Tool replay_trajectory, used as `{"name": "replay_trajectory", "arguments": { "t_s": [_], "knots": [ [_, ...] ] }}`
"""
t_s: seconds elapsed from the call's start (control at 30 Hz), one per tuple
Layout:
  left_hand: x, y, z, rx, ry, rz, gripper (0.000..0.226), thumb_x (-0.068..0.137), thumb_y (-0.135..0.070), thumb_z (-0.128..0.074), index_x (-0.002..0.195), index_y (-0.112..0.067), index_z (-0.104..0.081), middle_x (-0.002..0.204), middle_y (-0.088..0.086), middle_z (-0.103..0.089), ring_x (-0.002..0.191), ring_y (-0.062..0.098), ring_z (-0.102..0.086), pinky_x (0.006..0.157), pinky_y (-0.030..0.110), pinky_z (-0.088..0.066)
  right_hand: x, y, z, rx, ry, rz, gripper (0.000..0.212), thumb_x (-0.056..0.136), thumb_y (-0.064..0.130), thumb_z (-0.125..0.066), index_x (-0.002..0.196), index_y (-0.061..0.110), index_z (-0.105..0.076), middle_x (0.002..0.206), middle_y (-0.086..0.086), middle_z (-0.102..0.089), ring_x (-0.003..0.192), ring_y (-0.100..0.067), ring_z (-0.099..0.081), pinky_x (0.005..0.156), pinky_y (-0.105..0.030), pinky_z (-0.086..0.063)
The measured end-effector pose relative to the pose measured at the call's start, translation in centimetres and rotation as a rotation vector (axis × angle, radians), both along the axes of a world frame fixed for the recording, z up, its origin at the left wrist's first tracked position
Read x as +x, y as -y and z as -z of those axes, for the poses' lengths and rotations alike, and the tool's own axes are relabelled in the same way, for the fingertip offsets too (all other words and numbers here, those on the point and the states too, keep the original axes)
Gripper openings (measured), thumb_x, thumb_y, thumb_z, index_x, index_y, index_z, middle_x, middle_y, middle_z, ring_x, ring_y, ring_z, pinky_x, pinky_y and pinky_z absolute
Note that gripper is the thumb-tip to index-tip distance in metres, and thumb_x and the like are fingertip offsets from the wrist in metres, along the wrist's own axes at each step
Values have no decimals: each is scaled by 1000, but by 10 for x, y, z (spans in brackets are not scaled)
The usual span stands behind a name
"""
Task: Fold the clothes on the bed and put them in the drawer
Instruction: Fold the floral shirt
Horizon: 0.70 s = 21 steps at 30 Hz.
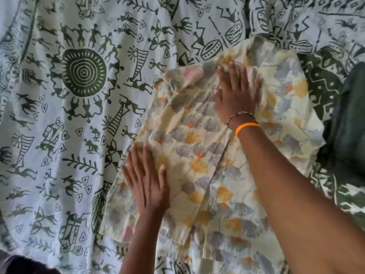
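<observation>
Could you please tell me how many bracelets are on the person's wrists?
2, both on the right wrist: a thin beaded bracelet nearer the hand, an orange band just behind it. Left wrist bare.

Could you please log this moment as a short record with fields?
surface: bedsheet, white with dark green figures
garment: floral cloth spread flat on the bedsheet
left hand: flat on the cloth's left edge, fingers straight
right hand: flat on the cloth's far part
wrist: orange band, bead bracelet
beside: dark garment at right

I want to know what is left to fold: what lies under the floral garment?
Around the floral garment only the printed bedsheet shows. Both hands, left and right, press flat on it. Anything beneath is covered.
</observation>
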<state>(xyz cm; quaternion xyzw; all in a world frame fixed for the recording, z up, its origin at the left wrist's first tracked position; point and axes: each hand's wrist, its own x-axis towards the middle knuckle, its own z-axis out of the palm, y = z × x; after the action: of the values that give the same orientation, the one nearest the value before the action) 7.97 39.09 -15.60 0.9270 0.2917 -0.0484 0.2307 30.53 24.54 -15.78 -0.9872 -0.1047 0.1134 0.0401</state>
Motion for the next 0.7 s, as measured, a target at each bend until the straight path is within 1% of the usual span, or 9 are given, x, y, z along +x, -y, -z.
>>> {"name": "replay_trajectory", "arguments": {
  "t_s": [0.07, 0.17, 0.23, 0.3, 0.37, 0.47, 0.6, 0.67, 0.7],
  "knots": [
    [-6, -8, -10, -42, 52, -136, 61, 93, -46, -27, 143, -12, -34, 153, 7, -25, 141, 23, -21, 115, 41, -13, -9, -23, -12, 87, 82, 103, 53, 88, 23, -47, 140, 21, -35, 153, -4, -25, 141, -29, -18, 112, -54, -7],
    [-17, -22, -18, 77, 21, -97, 35, 80, -17, -69, 112, -8, -58, 129, 13, -50, 110, 37, -48, 87, 46, -40, -11, -54, -32, 259, 177, 51, 47, 81, 8, -51, 127, 19, -48, 130, -10, -46, 120, -34, -42, 93, -45, -35],
    [-25, -31, -22, 94, -49, -79, 38, 74, -18, -77, 107, -8, -60, 120, 15, -53, 102, 35, -49, 82, 44, -42, -6, -70, -37, 336, 46, -55, 53, 84, 3, -48, 133, 21, -44, 127, -12, -46, 116, -35, -44, 89, -45, -39],
    [-31, -39, -25, 54, -94, -135, 45, 75, -28, -77, 111, -9, -57, 114, 12, -55, 96, 30, -49, 79, 38, -40, 1, -81, -36, 305, -112, -99, 58, 87, 5, -47, 140, 24, -34, 132, -13, -43, 119, -37, -45, 90, -47, -41],
    [-33, -48, -25, 26, -100, -163, 40, 74, -30, -76, 106, -13, -58, 106, 6, -58, 92, 28, -51, 77, 38, -42, 10, -86, -34, 254, -208, -74, 59, 88, 9, -49, 142, 25, -30, 133, -15, -45, 118, -38, -47, 87, -45, -43],
    [-36, -55, -26, 49, -142, -84, 26, 75, -29, -73, 95, -14, -66, 102, 6, -58, 92, 30, -51, 77, 43, -45, 23, -91, -37, 213, -256, -3, 48, 87, 13, -52, 133, 16, -38, 124, -17, -54, 113, -38, -52, 81, -41, -44],
    [-47, -53, -36, -2, -157, 12, 30, 64, -30, -84, 84, -11, -72, 119, 12, -51, 102, 35, -45, 81, 45, -46, 29, -90, -48, 357, -186, 109, 22, 84, 12, -52, 103, 6, -60, 107, -20, -62, 98, -38, -57, 74, -35, -45],
    [-52, -52, -42, -86, -125, 22, 22, 68, -20, -82, 83, -7, -71, 120, 13, -49, 100, 30, -48, 81, 39, -49, 27, -89, -54, 496, -168, 193, 16, 80, 14, -55, 70, 3, -60, 71, -21, -58, 66, -34, -53, 59, -31, -41],
    [-55, -52, -45, -127, -103, 18, 18, 72, -13, -79, 83, -4, -69, 117, 12, -49, 93, 23, -51, 77, 32, -51, 26, -88, -56, 560, -163, 246, 29, 79, 17, -55, 54, 7, -46, 53, -15, -43, 50, -27, -38, 51, -29, -30]
  ]
}}
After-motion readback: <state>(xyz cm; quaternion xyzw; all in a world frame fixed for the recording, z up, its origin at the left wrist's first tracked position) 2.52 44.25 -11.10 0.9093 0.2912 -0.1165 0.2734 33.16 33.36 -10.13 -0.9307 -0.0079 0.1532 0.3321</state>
